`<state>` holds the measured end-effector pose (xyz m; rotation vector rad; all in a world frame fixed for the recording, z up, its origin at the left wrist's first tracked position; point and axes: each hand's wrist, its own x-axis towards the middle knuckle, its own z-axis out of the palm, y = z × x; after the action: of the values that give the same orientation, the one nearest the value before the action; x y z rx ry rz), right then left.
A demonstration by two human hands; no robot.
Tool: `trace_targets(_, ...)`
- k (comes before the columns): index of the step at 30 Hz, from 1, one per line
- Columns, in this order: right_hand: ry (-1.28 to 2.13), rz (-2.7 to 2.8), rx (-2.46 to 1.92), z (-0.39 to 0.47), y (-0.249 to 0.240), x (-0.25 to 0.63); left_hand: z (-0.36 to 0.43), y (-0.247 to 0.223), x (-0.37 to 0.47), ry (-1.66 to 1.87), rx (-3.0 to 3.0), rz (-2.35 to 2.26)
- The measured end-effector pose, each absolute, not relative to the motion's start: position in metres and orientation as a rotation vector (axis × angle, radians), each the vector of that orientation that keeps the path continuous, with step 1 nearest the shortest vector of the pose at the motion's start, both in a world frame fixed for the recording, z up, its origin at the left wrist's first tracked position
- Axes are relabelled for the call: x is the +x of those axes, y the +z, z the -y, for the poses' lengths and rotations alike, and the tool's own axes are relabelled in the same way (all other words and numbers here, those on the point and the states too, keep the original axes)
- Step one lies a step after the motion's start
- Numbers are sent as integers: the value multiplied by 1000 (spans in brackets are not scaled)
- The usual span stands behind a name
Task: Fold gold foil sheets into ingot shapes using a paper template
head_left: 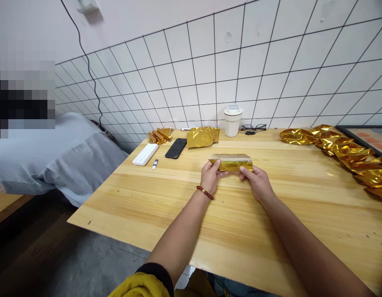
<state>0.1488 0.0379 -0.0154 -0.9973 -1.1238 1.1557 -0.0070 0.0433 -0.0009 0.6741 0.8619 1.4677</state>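
Note:
A folded gold foil sheet with a duller, brownish strip along its far edge is held level above the wooden table. My left hand pinches its left end, thumb on top and fingers beneath. At the right end my right hand grips it the same way. Beyond them lies a stack of flat gold sheets. Further left is a small pile of folded gold strips. Several puffed, shiny gold foil pieces run in a row along the right side.
A black phone, a white power bank and a small tube lie left of centre. A lidded white cup and glasses stand near the tiled wall. A person in grey is at the left.

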Motion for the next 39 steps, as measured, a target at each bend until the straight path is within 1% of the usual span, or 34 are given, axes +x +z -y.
trace_targets(4,1187,1318,-998,-36,-18,148,-48,-2,-9,1541,620,-869)
trace_targets(6,1133,1391,-980,-35,-21,146,-51,-2,-12,1574,568,-911)
trace_targets(9,898,1506,-982,-34,-25,146,-55,-1,-19,1582,547,-1002)
trace_targets(13,519,1764,-920,-32,-27,148,-58,-3,-24,1464,688,-1037)
trace_targets(17,370,1866,-850,-33,-28,151,-59,-9,-24,1406,776,-1057)
trace_targets(26,419,1820,-931,-40,-37,155,-63,-16,-22,1437,919,-1140)
trace_targets(31,461,1856,-982,-43,-45,156,-62,-20,-27,1423,1255,-1375)
trace_targets(34,527,1909,-943,-37,-43,156,-57,-16,-36,1265,1537,-1587)
trace_targets(37,556,2010,-948,-26,-34,156,-53,-11,-41,1016,1625,-1691)
trace_targets(39,514,2107,-980,-19,-27,156,-51,-9,-40,944,1660,-1695)
